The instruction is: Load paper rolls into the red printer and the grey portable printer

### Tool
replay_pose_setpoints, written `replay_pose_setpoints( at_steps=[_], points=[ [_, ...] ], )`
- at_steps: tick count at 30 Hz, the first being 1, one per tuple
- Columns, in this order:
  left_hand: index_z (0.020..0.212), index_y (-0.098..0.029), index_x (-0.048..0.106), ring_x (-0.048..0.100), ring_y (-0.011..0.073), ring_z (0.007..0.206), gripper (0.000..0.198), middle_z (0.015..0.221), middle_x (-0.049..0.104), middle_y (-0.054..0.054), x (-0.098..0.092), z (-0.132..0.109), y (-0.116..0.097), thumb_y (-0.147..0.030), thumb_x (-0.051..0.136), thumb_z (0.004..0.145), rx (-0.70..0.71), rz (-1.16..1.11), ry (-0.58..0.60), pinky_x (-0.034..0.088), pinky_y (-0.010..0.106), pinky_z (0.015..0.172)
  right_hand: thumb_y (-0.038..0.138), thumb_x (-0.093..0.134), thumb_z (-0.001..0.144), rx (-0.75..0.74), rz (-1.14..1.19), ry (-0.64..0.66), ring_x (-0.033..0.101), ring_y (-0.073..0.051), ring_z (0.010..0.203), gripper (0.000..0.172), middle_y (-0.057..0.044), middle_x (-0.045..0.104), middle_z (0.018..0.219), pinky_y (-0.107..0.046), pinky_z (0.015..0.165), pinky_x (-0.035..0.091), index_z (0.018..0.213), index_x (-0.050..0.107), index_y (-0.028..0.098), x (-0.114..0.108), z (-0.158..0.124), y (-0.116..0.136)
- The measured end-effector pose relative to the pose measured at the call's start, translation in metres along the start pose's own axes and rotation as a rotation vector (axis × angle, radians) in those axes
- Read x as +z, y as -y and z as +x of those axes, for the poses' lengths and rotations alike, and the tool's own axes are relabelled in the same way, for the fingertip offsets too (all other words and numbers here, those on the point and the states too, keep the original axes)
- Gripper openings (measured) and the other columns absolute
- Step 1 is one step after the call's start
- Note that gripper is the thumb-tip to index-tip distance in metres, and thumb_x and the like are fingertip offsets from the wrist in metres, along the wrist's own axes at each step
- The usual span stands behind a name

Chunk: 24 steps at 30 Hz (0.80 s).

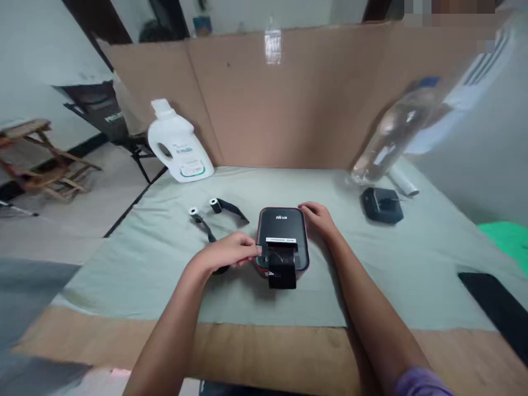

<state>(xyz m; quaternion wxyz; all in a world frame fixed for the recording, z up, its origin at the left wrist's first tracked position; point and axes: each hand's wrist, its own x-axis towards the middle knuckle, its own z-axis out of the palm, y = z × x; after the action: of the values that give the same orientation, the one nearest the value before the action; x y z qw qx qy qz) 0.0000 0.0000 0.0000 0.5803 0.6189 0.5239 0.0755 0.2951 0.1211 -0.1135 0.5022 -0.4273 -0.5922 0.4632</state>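
Observation:
A small black box-shaped machine [282, 226] with red sides and a white printed strip on top sits on the cloth before me. A glossy black strip [282, 275] hangs out of its near end. My left hand [235, 250] is at the machine's near left edge, thumb and forefinger pinched together; whatever is between them is too small to make out. My right hand [318, 217] rests against the far right corner with its fingers stretched out. Left of the machine lie two small rolls of black strip with white ends, a nearer roll [193, 212] and a farther roll [215, 205]. A dark object under my left hand is mostly hidden.
A white jug [179, 146] stands back left against a cardboard screen [280, 110]. At the right are a large clear bottle [388, 140], a black block [382, 205], a pale tube [403, 180] and a black phone-like slab [495, 305] near the table's edge.

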Motion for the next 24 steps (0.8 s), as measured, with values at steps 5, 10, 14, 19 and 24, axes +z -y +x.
replay_pose_setpoints(
  at_steps=[5,10,14,19,24],
  points=[
    [0.061,-0.019,0.050,0.035,0.0082,0.045,0.036,0.052,0.045,-0.005,0.000,0.000,-0.002,-0.044,0.060,0.085,-0.006,-0.016,-0.005,0.023,0.024,0.048,0.051,0.065,0.087,0.037,0.128,0.171,0.065,-0.026,0.110,0.033,-0.004,0.077,0.110,-0.038,0.099,0.045,0.103,0.081,0.027,0.019,-0.006,0.017],
    [0.058,-0.019,0.048,0.035,0.0080,0.045,0.040,0.051,0.045,-0.005,0.000,-0.001,-0.006,-0.045,0.061,0.085,-0.014,-0.017,0.009,0.025,0.025,0.048,0.038,0.072,0.076,0.105,0.217,0.253,0.066,-0.024,0.100,0.029,-0.003,0.078,0.104,-0.033,0.090,0.046,0.098,0.082,0.024,0.031,-0.009,0.026],
    [0.060,-0.019,0.048,0.034,0.0080,0.045,0.038,0.050,0.043,-0.005,0.000,-0.001,-0.007,-0.045,0.061,0.085,-0.001,-0.040,0.043,0.023,0.025,0.049,0.040,0.070,0.077,0.152,0.263,0.209,0.065,-0.022,0.093,0.027,-0.003,0.078,0.099,-0.031,0.085,0.047,0.095,0.082,0.022,0.033,-0.008,0.030],
    [0.059,-0.020,0.045,0.030,0.0073,0.045,0.039,0.050,0.040,-0.006,-0.001,0.003,-0.002,-0.044,0.064,0.083,-0.026,-0.105,0.043,0.020,0.025,0.048,0.046,0.071,0.079,0.198,0.329,0.166,0.067,-0.022,0.092,0.030,-0.003,0.078,0.095,-0.032,0.086,0.050,0.091,0.080,0.020,0.038,-0.008,0.034],
    [0.060,-0.019,0.047,0.028,0.0077,0.046,0.041,0.052,0.039,-0.006,-0.004,0.005,0.003,-0.047,0.064,0.084,0.017,-0.126,0.080,0.019,0.025,0.049,0.065,0.061,0.085,0.282,0.494,0.200,0.070,-0.030,0.107,0.048,-0.005,0.078,0.107,-0.043,0.096,0.054,0.100,0.076,0.022,0.047,-0.009,0.040]
  ],
)
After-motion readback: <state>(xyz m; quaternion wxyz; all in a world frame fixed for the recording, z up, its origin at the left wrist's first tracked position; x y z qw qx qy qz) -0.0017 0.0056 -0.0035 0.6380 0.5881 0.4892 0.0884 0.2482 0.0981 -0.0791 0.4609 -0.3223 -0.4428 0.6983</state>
